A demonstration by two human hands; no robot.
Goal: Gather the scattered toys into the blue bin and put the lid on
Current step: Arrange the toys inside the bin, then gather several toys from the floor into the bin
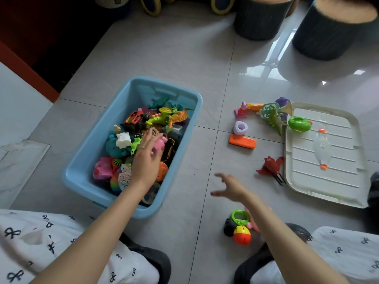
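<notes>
Blue bin [86, 160] at centre left, full of toys. Left hand [148, 158] over its lower middle, fingers spread and released, perhaps touching a pink toy [159, 146]. Right hand [230, 187] at lower centre, open, holding nothing, above the floor. Lid [328, 193] at right, well apart from both. Orange block [242, 141] between bin and lid.
</notes>
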